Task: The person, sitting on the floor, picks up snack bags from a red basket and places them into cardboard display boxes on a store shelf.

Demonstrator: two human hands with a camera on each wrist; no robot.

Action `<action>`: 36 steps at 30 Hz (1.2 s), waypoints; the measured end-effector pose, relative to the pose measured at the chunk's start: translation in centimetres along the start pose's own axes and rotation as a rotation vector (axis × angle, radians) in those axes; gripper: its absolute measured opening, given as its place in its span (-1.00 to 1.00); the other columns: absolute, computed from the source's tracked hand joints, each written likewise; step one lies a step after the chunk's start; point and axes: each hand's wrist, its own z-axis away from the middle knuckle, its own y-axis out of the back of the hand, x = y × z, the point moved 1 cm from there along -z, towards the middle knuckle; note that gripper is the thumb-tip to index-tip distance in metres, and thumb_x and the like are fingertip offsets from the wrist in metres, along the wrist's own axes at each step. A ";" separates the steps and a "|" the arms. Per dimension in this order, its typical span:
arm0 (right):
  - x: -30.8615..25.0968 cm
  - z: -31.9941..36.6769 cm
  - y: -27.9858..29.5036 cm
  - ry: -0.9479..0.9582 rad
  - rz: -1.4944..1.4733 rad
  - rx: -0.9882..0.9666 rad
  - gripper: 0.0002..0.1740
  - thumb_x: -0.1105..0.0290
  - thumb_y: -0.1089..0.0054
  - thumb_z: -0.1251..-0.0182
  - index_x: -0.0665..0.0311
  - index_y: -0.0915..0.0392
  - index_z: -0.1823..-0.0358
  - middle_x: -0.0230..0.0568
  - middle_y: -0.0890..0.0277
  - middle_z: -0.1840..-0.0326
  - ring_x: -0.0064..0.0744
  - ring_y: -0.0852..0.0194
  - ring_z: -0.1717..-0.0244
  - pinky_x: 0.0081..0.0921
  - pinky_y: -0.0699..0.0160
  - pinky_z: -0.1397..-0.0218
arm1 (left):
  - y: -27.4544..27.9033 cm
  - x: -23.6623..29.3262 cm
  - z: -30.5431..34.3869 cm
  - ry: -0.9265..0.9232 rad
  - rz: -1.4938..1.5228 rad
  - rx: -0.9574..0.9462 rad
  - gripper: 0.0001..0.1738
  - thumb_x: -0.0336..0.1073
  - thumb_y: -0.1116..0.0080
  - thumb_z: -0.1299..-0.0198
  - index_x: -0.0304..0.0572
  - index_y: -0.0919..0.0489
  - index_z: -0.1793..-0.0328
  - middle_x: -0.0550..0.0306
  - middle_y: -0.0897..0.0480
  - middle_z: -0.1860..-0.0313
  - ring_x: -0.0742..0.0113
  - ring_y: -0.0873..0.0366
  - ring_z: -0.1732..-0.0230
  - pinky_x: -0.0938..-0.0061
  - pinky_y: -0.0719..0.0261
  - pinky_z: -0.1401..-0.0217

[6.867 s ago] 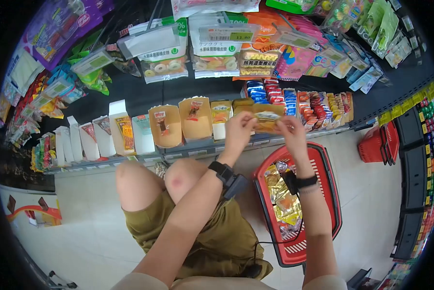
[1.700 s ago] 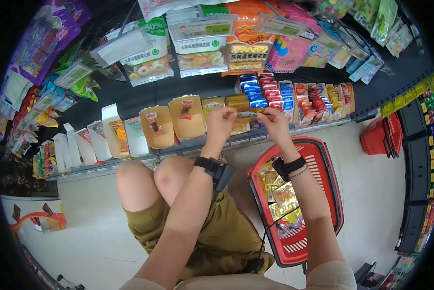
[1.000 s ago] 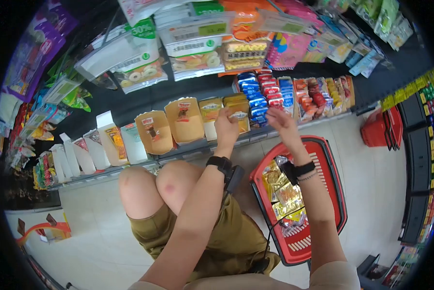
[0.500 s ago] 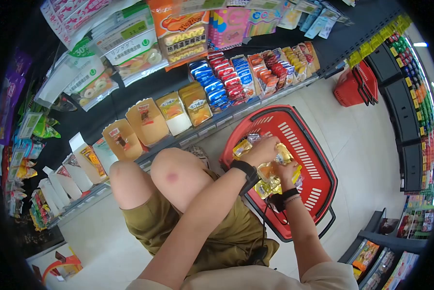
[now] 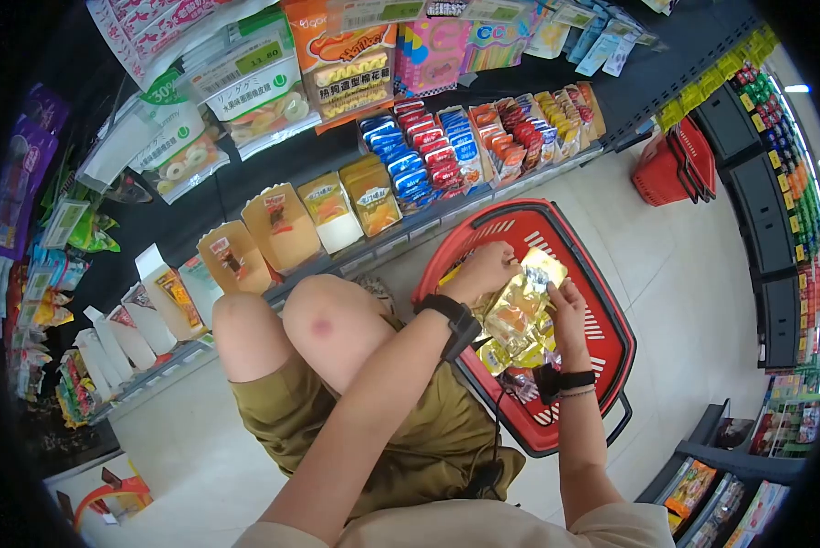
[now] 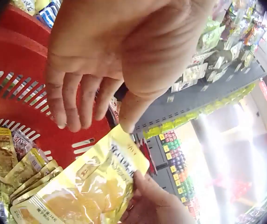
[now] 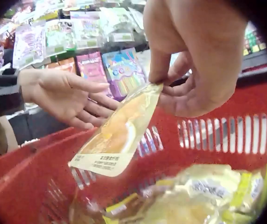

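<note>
My right hand [image 5: 570, 318] pinches the edge of a gold food packet [image 7: 122, 128] with a clear front showing something orange inside. The packet is held tilted over the red shopping basket [image 5: 602, 306]. In the left wrist view, my left hand [image 6: 124, 51] is spread with fingers extended, the thumb tip right at the packet's top corner. Seen in the right wrist view, the left palm lies beside the packet, fingers partly behind it. More gold packets [image 7: 194, 196] lie in the basket beneath, several standing in a row like a stack [image 6: 35, 182].
A low shelf ahead carries open snack boxes [image 5: 282, 228], two displays of similar gold packets [image 5: 370, 196], and rows of blue and red sachets [image 5: 410, 164]. Bagged sweets [image 5: 350, 64] hang above. Another red basket [image 5: 673, 164] stands on the floor at the right. My knees [image 5: 332, 320] are left of the basket.
Both hands have moved from the gold packets on the shelf down to the basket, and the head view has turned right. In the last half second, the right hand has raised a packet.
</note>
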 end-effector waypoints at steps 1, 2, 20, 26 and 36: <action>-0.9 -0.2 -0.6 -0.002 -0.002 0.001 -0.91 0.44 -0.07 -0.28 0.24 -0.51 0.22 -0.44 -0.52 0.30 -0.68 -0.46 0.34 -0.69 -0.42 0.29 | 0.3 0.1 -0.2 -0.042 0.113 -0.003 -0.66 -0.27 -0.20 -0.09 -0.32 -0.54 0.05 0.07 -0.64 0.27 0.31 -0.59 0.22 0.42 -0.51 0.21; -1.6 -0.5 -1.1 0.045 -0.032 -0.068 -0.88 0.44 -0.08 -0.28 0.27 -0.51 0.20 -0.43 -0.52 0.29 -0.67 -0.46 0.31 -0.68 -0.42 0.28 | 0.8 0.0 -0.3 -0.041 0.112 -0.004 -0.66 -0.27 -0.20 -0.09 -0.32 -0.54 0.05 0.07 -0.64 0.27 0.31 -0.59 0.22 0.42 -0.51 0.21; -9.1 -6.2 -20.2 0.652 0.367 -0.608 -0.79 0.47 -0.17 -0.18 0.35 -0.52 0.15 -0.30 -0.56 0.33 -0.57 -0.50 0.31 -0.56 -0.44 0.26 | 17.1 1.2 7.5 -0.304 0.064 0.859 -0.81 -0.36 -0.23 -0.10 -0.33 -0.63 0.21 0.18 -0.56 0.32 0.50 -0.51 0.40 0.66 -0.47 0.34; -4.9 -9.1 -24.7 0.787 0.704 -0.569 -0.86 0.53 -0.16 -0.10 0.33 -0.53 0.28 0.00 -0.55 0.44 -0.09 -0.57 0.36 -0.37 -0.47 0.33 | 17.9 -3.5 7.0 0.053 -0.073 0.925 -0.80 -0.38 -0.21 -0.08 -0.40 -0.62 0.23 -0.04 -0.63 0.36 0.28 -0.64 0.39 0.52 -0.54 0.36; 0.2 -12.6 -26.5 0.676 0.846 -0.630 -0.73 0.57 -0.14 -0.06 0.36 -0.51 0.15 0.02 -0.56 0.31 -0.05 -0.56 0.24 -0.34 -0.51 0.19 | 16.7 -9.3 4.7 0.358 -0.222 0.873 -0.74 -0.27 -0.22 0.00 -0.32 -0.64 0.24 -0.25 -0.61 0.35 0.07 -0.63 0.35 0.35 -0.54 0.29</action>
